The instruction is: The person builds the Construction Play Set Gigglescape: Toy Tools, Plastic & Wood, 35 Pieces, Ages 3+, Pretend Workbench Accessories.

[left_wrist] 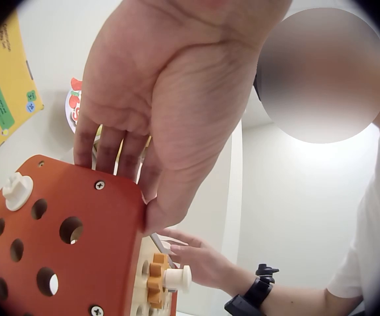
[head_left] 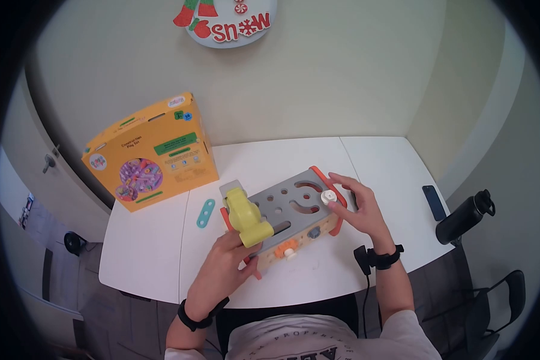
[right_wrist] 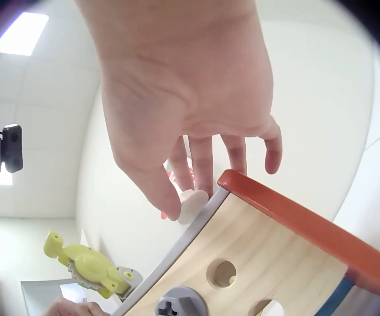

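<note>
A toy workbench (head_left: 263, 208), with a grey slotted top and red ends, stands on the white table. My left hand (head_left: 219, 267) grips its left end, with the thumb at the front corner and fingers over the red panel (left_wrist: 78, 197). Above those fingers lies a yellow-green toy saw (head_left: 244, 217) with a grey toothed disc. My right hand (head_left: 365, 213) pinches a white screw head (right_wrist: 191, 205) at the top's right end between thumb and fingers. An orange gear (head_left: 286, 246) on a white peg and a grey bolt (head_left: 314, 232) sit on the front side.
A yellow toy-set box (head_left: 189, 159) stands at the back left, with a teal holed strip (head_left: 206, 213) before it. To the right are a phone (head_left: 434, 203) and a black bottle (head_left: 465, 219). A black cabled device (head_left: 362, 260) is by the right wrist.
</note>
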{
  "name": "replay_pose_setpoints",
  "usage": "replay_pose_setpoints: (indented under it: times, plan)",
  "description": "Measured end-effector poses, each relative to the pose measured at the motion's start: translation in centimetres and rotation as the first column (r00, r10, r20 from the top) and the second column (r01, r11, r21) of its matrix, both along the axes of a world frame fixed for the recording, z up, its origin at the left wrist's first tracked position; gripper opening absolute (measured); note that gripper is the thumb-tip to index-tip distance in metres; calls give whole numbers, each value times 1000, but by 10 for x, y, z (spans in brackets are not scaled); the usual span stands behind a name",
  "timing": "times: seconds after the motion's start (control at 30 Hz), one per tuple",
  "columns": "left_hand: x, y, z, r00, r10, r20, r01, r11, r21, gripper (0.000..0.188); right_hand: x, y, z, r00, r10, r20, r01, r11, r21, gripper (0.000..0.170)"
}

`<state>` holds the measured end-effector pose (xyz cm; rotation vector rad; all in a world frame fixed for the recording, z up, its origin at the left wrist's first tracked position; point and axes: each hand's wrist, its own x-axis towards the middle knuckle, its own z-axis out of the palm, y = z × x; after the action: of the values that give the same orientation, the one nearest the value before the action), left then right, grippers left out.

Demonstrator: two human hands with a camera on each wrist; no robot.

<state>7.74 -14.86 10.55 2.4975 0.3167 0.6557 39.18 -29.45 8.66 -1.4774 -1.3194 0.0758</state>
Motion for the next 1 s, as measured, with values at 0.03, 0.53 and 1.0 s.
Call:
replay_pose_setpoints:
  times: [0.03,0.53,1.0]
  plan:
    - [0,-1,1,1000,1,0,-1,1000,-8,32,3,0,-1,1000,19,1,-19,1000,-14,54]
    - [0,-3,1,1000,14,-8,-14,999,39,33,4,-1,-5,999,5,-53,-9,997,-74,55]
    - [0,-4,2,1000,13,-7,-13,999,34,33,-14,7,1,996,-69,48,71,997,-34,54]
